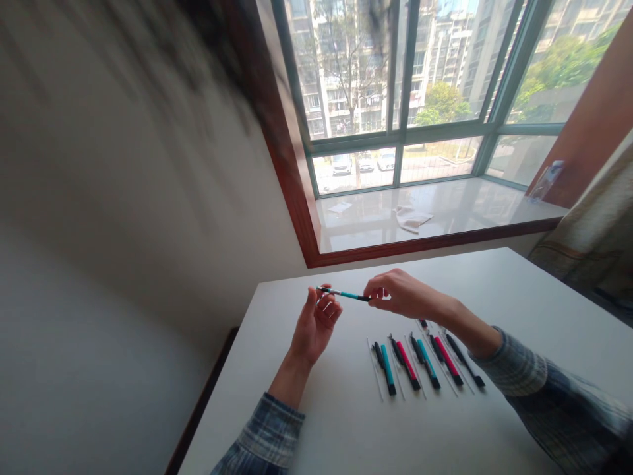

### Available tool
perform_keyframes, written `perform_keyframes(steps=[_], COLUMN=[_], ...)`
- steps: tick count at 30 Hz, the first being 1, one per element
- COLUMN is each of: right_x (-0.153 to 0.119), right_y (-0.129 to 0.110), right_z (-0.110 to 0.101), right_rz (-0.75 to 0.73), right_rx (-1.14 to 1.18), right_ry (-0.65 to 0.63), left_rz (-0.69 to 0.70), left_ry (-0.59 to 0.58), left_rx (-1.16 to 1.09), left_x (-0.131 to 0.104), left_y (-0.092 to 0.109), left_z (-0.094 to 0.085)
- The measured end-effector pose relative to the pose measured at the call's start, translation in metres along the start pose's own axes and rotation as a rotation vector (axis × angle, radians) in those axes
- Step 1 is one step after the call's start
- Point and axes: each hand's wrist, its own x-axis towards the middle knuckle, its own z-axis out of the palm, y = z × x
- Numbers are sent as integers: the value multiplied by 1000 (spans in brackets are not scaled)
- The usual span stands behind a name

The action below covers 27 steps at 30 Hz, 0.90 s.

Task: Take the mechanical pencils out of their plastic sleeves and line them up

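Observation:
A slim teal pen [350,295] with black ends is held nearly level above the white table. My left hand [316,323], palm turned up, closes its thumb and fingertips round the pen's left end. At the right end, the fingertips of my right hand [403,293] pinch the black part. Below my right hand lies a row of pen parts: a teal barrel [388,371], a pink barrel [407,364], another teal barrel [428,363], another pink barrel [448,361] and a black piece [465,359]. Shorter black pieces and thin white rods lie between them.
The white table [336,409] meets the wall below a window sill [356,231]. A crumpled cloth or tissue [411,218] lies on the sill, and a clear bottle [546,181] stands at its right end. A curtain [583,237] hangs at right.

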Motion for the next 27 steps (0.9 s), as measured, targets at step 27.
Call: perform_keyframes(steps=[27], right_x=[58], right_y=[-47], right_z=[111], right_rz=[382], right_rx=[51], right_ry=[14], left_rz=[278], left_ry=[376], left_rx=[464], left_x=[24], left_y=[21], left_z=[-36])
